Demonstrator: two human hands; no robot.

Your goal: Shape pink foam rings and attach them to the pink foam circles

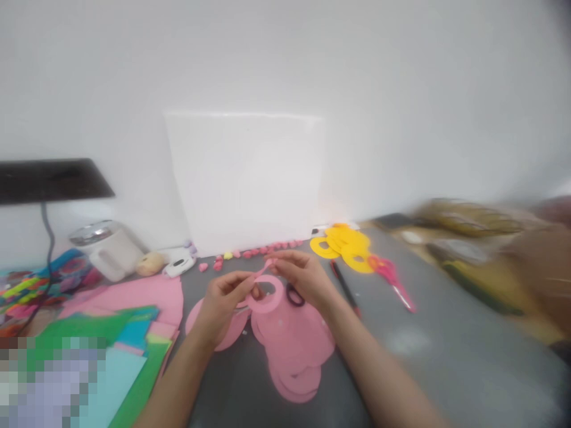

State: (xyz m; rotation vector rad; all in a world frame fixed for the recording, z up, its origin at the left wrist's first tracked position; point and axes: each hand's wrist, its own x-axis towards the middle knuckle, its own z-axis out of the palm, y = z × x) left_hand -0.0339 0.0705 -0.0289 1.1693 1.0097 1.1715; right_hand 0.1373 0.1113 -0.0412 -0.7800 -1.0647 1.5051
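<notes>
Between my two hands is a pink paper ring (275, 303) with a narrow strip bent up from its top. My left hand (226, 297) is closed on its left side, thumb and fingers pinching the paper. My right hand (304, 272) pinches the upper end of the strip with the fingertips. Below the hands lie several overlapping pink paper rounds (297, 342), one of them apart at the left (229, 333). A dark loop (295, 295), perhaps a scissor handle, shows under my right hand.
Yellow paper rings (350, 241), pink scissors (392, 279) and a black-and-red pen (343, 285) lie to the right. Coloured sheets (120, 356) and a white mug-like container (116, 252) stand left. Small pink pieces (272, 246) line the wall below a white board (250, 178).
</notes>
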